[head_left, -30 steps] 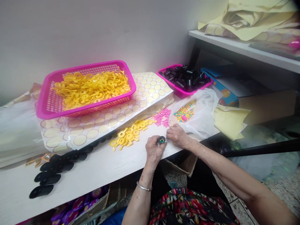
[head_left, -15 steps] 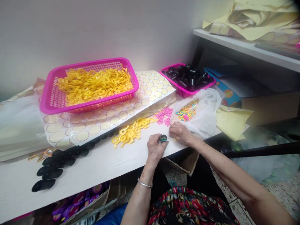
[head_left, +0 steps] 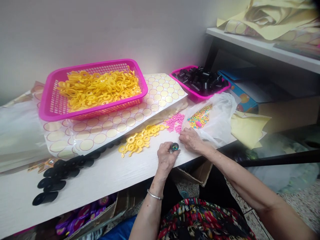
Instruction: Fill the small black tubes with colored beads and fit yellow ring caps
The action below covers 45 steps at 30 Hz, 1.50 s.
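My left hand (head_left: 166, 156) grips a small black cylindrical cup (head_left: 175, 146), tilted so its open end shows, with small coloured beads inside. Just right of it, my right hand (head_left: 190, 140) rests low over the table, fingers curled together beside the pink pieces (head_left: 175, 122). Whatever its fingertips hold, if anything, is hidden. Behind that hand lies a clear plastic bag (head_left: 220, 111) spread open around multicoloured beads (head_left: 200, 118), with a pink scoop-like piece (head_left: 198, 123) on them. Yellow plastic rings with tabs (head_left: 136, 141) are piled to the left of my left hand.
A large pink basket (head_left: 93, 111) of yellow rings stands on sticker sheets (head_left: 105, 128). A smaller pink basket (head_left: 197, 97) holds black cylinders. Several black cups (head_left: 46, 198) stretch along the table's left. A shelf (head_left: 260, 46) overhangs the right; cardboard boxes (head_left: 107, 216) sit below.
My right hand has drawn slightly left and up, close to the pink pieces. My left hand keeps the black cup in nearly the same spot. The view has shifted slightly.
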{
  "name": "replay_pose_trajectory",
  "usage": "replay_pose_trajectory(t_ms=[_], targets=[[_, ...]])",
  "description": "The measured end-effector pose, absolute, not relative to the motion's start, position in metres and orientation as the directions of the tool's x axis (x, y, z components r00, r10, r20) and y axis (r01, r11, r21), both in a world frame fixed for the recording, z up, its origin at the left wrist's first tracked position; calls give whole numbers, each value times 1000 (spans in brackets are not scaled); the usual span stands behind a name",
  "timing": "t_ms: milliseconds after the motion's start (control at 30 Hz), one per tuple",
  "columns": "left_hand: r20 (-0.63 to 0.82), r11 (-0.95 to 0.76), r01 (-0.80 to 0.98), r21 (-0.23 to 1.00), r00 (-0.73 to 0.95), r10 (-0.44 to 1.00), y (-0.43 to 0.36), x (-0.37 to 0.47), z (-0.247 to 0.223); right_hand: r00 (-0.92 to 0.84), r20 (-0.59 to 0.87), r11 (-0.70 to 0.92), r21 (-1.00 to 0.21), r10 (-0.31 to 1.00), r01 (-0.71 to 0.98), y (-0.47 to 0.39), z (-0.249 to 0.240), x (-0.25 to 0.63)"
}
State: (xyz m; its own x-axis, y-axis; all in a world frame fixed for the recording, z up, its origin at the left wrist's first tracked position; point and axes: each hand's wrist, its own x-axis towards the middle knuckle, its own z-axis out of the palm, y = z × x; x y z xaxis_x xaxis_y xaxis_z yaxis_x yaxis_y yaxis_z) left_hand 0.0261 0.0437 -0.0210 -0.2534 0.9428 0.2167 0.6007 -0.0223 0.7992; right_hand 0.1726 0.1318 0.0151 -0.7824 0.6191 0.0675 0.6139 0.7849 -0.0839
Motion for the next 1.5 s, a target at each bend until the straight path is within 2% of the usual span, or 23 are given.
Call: replay_pose_trajectory(t_ms=[133, 200, 267, 633, 900, 1000, 1167, 1267, 1400, 1500], targets=[[231, -37, 619, 785, -235, 944, 44, 27, -19, -752, 184, 774, -185, 633, 606, 126, 20, 173], [241, -44, 624, 780, -233, 942, 43, 28, -18, -752, 246, 790, -252, 611, 559, 121, 25, 172], [251, -55, 621, 782, -233, 940, 43, 29, -17, -777, 270, 820, -267, 569, 507, 114, 30, 170], [231, -37, 630, 776, -228, 946, 43, 29, -13, -842, 199, 864, -73, 502, 498, 100, 44, 157], [266, -68, 623, 779, -231, 936, 44, 29, -14, -922, 143, 932, 4, 359, 363, 92, 52, 147], [255, -63, 626, 778, -223, 941, 44, 29, -15, -900, 181, 918, -91, 396, 386, 99, 46, 153], [268, -70, 649, 758, -211, 940, 45, 28, -17, -815, 288, 830, -425, 502, 361, 109, 35, 165], [266, -62, 647, 760, -223, 938, 45, 28, -19, -728, 369, 755, -578, 579, 308, 106, 34, 173], [252, -50, 639, 767, -229, 940, 45, 28, -19, -484, 404, 597, -718, 776, 358, 94, 30, 195], [252, -50, 630, 775, -236, 938, 45, 28, -18, -319, 379, 493, -728, 868, 476, 81, 20, 213]])
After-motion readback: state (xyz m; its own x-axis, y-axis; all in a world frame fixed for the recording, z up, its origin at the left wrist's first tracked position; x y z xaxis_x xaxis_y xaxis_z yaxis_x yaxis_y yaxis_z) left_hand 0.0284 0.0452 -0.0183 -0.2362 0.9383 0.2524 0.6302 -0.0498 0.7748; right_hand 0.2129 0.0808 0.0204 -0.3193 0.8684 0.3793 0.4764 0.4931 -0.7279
